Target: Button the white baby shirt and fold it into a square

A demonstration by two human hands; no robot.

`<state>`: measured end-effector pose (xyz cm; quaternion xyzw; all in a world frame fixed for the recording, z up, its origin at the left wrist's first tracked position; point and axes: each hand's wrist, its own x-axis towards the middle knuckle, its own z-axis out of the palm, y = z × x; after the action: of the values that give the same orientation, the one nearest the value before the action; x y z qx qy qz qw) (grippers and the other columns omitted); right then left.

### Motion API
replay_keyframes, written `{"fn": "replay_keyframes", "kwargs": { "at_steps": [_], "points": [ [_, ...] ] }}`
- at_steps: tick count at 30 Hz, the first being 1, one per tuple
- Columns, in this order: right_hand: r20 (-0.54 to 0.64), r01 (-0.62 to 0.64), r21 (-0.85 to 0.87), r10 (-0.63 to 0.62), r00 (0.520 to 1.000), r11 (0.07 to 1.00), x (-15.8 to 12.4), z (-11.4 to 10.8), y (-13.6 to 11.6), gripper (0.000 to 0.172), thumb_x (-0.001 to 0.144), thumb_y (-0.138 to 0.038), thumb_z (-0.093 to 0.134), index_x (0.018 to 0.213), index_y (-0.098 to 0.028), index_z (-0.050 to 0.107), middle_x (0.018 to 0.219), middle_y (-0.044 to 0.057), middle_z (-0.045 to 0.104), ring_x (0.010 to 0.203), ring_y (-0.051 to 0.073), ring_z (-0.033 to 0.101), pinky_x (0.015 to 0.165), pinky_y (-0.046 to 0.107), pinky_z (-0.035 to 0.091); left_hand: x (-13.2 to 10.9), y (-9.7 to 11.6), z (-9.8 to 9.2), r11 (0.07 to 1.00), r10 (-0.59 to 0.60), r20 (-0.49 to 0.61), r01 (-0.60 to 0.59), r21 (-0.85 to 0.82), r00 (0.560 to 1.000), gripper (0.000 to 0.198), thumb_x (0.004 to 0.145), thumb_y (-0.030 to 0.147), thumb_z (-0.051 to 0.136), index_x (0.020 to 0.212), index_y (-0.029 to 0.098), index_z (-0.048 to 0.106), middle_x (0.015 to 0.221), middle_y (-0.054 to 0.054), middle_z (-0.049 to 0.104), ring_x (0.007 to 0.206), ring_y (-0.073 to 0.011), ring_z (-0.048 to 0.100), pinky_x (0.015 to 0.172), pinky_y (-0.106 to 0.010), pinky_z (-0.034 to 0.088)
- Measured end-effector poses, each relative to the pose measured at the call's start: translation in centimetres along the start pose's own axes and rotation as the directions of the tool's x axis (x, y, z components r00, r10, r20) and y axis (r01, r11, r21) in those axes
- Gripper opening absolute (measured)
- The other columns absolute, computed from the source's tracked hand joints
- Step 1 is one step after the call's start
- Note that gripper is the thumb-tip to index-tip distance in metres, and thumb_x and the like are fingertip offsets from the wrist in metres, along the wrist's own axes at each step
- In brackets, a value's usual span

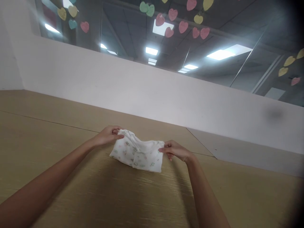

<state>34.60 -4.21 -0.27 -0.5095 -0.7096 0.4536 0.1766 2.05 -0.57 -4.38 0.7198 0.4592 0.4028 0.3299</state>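
Note:
A small white cloth [140, 155] with a scattered green and pink print is stretched between my two hands, its top edge sagging in the middle. It looks folded, perhaps a small garment; its exact kind I cannot tell. My left hand [109, 134] pinches the upper left corner, thumb in front and fingers behind. At the upper right corner, my right hand [175, 150] grips the fabric between thumb and fingers. The lower edge hangs close to the tabletop, and whether it touches is unclear.
Underneath lies a wide wood-toned tabletop [106, 196] with thin seams. A grey panel [242, 152] borders it at the right. Behind rises a low white wall [118, 82], topped by glass with heart-shaped paper notes [173, 14] and reflected or visible ceiling lights.

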Motion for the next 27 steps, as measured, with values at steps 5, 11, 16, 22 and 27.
{"fn": "replay_keyframes", "kwargs": {
  "at_steps": [5, 11, 16, 22, 27],
  "points": [
    [-0.159, -0.254, -0.077, 0.239, 0.958, 0.964, 2.3, 0.7, 2.9, 0.037, 0.066, -0.033, 0.065, 0.051, -0.018, 0.035, 0.038, -0.008, 0.027, 0.036, 0.005, 0.027, 0.037, 0.019, 0.032, 0.1, -4.4, 2.8, 0.993, -0.101, -0.026, 0.103, 0.056, 0.995, 0.049, 0.065, 0.045, 0.057, 0.104, 0.015, 0.061, 0.092, -0.006, 0.065, 0.086, -0.0228, 0.058, 0.072, -0.029, 0.044],
    [-0.198, -0.431, -0.082, 0.409, 0.891, 0.899, 3.6, 1.9, 4.3, 0.029, 0.069, -0.025, 0.061, 0.054, -0.017, 0.039, 0.035, -0.006, 0.034, 0.033, 0.006, 0.031, 0.035, 0.019, 0.028, 0.0, -6.6, 3.4, 0.972, -0.203, -0.040, 0.206, 0.112, 0.978, 0.056, 0.067, 0.043, 0.053, 0.115, 0.015, 0.054, 0.095, -0.008, 0.065, 0.090, -0.0249, 0.059, 0.074, -0.030, 0.044],
    [-0.185, -0.408, -0.058, 0.391, 0.901, 0.911, 4.1, 2.2, 4.8, 0.028, 0.071, -0.032, 0.062, 0.059, -0.015, 0.044, 0.040, -0.005, 0.039, 0.032, 0.004, 0.030, 0.034, 0.019, 0.019, 0.0, -6.3, 3.2, 0.982, -0.159, -0.004, 0.158, 0.108, 0.987, 0.047, 0.067, 0.039, 0.053, 0.108, 0.017, 0.057, 0.092, -0.006, 0.066, 0.089, -0.0242, 0.059, 0.072, -0.030, 0.044],
    [-0.129, -0.205, 0.372, 0.270, 0.954, 0.905, 4.5, 2.4, 5.8, 0.037, 0.061, -0.037, 0.070, 0.061, -0.017, 0.039, 0.041, -0.011, 0.024, 0.037, 0.001, 0.013, 0.036, 0.018, 0.008, -0.1, -7.7, 4.3, 0.971, -0.171, -0.019, 0.165, -0.172, 0.985, 0.049, 0.066, 0.035, 0.054, 0.111, 0.015, 0.054, 0.089, -0.006, 0.067, 0.080, -0.0223, 0.062, 0.064, -0.029, 0.047],
    [-0.073, -0.229, 0.480, 0.299, 0.951, 0.847, 4.6, 2.8, 6.7, 0.043, 0.061, -0.035, 0.069, 0.058, -0.019, 0.030, 0.042, -0.012, 0.018, 0.039, 0.001, 0.009, 0.036, 0.018, 0.006, -0.1, -8.9, 4.9, 0.970, -0.150, -0.062, 0.135, -0.204, 0.987, 0.049, 0.065, 0.036, 0.055, 0.110, 0.014, 0.055, 0.088, -0.006, 0.067, 0.078, -0.0219, 0.062, 0.062, -0.029, 0.047]
  ]
}}
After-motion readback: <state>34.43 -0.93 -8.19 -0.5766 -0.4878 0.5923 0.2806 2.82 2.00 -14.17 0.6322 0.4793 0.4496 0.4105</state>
